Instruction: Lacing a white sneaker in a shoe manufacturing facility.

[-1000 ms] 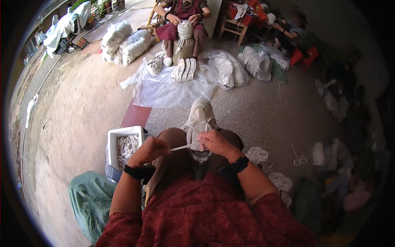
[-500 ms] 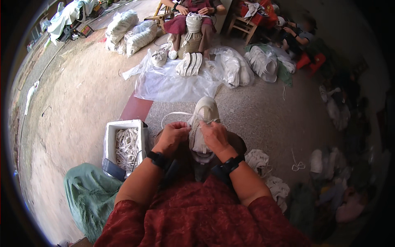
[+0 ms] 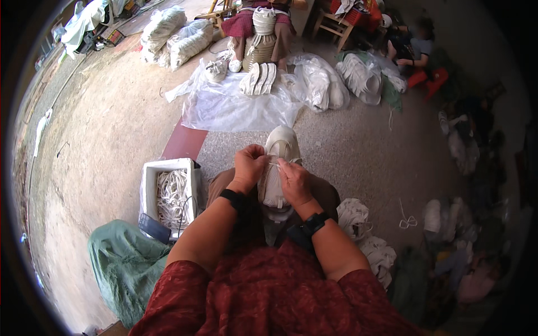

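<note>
A white and beige sneaker (image 3: 273, 190) lies between my knees with its toe pointing away from me. My left hand (image 3: 249, 166) is at the left side of its lacing area, thumb and fingers pinched together on a white shoelace. On the right side of the upper, my right hand (image 3: 295, 182) is closed too, its fingertips pinching the shoelace (image 3: 274, 164), which runs short across the shoe between both hands. The exact eyelets are partly covered by my fingers.
On my left stands a white foam box (image 3: 147, 187) full of loose white laces (image 3: 174, 193), beside a green sack (image 3: 120, 263). Pale shoe uppers (image 3: 353, 217) lie at my right. Ahead, plastic sheeting (image 3: 232, 115) bears stacked uppers (image 3: 259, 78); a seated co-worker (image 3: 259, 28) is behind it.
My left hand has moved up and forward along the shoe, and the lace loop beside it no longer shows. My right hand has shifted slightly, still pinching near the eyelets.
</note>
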`<act>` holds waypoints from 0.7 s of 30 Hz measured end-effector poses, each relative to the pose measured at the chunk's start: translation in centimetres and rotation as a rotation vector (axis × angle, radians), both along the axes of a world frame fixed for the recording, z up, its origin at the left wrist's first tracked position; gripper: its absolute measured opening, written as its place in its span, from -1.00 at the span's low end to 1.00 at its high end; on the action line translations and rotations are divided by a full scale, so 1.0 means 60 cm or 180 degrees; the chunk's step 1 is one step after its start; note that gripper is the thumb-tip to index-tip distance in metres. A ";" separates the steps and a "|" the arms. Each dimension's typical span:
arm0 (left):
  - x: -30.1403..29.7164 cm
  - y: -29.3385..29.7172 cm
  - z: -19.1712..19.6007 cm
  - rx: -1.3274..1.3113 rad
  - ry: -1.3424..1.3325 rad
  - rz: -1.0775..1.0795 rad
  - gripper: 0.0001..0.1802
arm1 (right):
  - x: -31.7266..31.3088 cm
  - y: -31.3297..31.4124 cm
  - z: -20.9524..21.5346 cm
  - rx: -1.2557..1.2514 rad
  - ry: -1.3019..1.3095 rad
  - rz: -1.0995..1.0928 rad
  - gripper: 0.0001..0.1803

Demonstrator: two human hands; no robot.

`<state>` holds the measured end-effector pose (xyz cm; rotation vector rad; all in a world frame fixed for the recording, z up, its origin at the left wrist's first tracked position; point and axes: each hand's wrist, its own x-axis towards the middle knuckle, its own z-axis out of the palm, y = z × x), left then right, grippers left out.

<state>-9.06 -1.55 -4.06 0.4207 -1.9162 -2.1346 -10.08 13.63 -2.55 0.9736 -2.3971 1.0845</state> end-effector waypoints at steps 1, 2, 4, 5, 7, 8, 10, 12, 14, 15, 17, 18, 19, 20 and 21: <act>0.000 0.001 -0.002 -0.0428 -0.0009 0.0063 -0.93 | 0.000 0.001 0.001 0.0024 -0.0033 0.0001 -0.78; 0.000 0.001 -0.004 -0.0430 -0.0006 0.0049 -0.93 | 0.000 0.002 0.003 0.0021 -0.0030 -0.0013 -0.78; 0.006 0.003 0.007 -0.1588 0.0249 0.0001 -0.92 | 0.003 0.005 0.008 0.0133 -0.0146 0.0002 -0.78; 0.007 0.005 0.013 -0.1585 0.0248 -0.0019 -0.92 | 0.002 0.006 0.006 0.0134 -0.0152 -0.0018 -0.78; 0.007 0.006 0.025 -0.2278 0.0364 0.0048 -0.90 | 0.001 0.005 0.007 0.0066 -0.0038 -0.0021 -0.78; 0.006 0.006 0.025 -0.2277 0.0373 0.0042 -0.90 | 0.001 0.005 0.007 0.0066 -0.0033 -0.0030 -0.78; 0.006 0.004 0.024 -0.2016 0.0118 0.0050 -0.92 | 0.000 0.005 0.007 0.0067 -0.0034 0.0049 -0.78; 0.008 0.000 0.028 -0.1913 0.0030 0.0046 -0.93 | 0.000 0.001 0.007 0.0025 -0.0021 0.0051 -0.78; 0.011 0.003 0.036 -0.1813 -0.0064 0.0038 -0.93 | 0.001 0.003 0.006 -0.0020 -0.0015 0.0049 -0.78; 0.011 0.007 0.043 -0.2262 0.0163 -0.0004 -0.93 | 0.000 0.003 0.005 0.0035 -0.0012 0.0022 -0.78; 0.010 0.012 0.046 -0.2713 0.0397 -0.0046 -0.93 | -0.001 0.005 0.000 0.0086 -0.0007 -0.0007 -0.78; 0.008 0.013 0.045 -0.2755 0.0524 -0.0207 -0.90 | -0.002 0.006 -0.002 0.0102 0.0022 -0.0048 -0.78; 0.005 0.014 0.040 -0.2795 0.0653 -0.0370 -0.88 | -0.003 0.007 -0.005 0.0117 0.0050 -0.0091 -0.78; 0.000 0.009 0.021 -0.2365 0.0607 -0.0309 -0.88 | -0.002 0.007 -0.007 0.0111 0.0060 -0.0090 -0.78; -0.005 0.001 0.006 -0.2370 0.0624 -0.0310 -0.88 | -0.004 0.009 -0.009 0.0028 0.0047 -0.0021 -0.79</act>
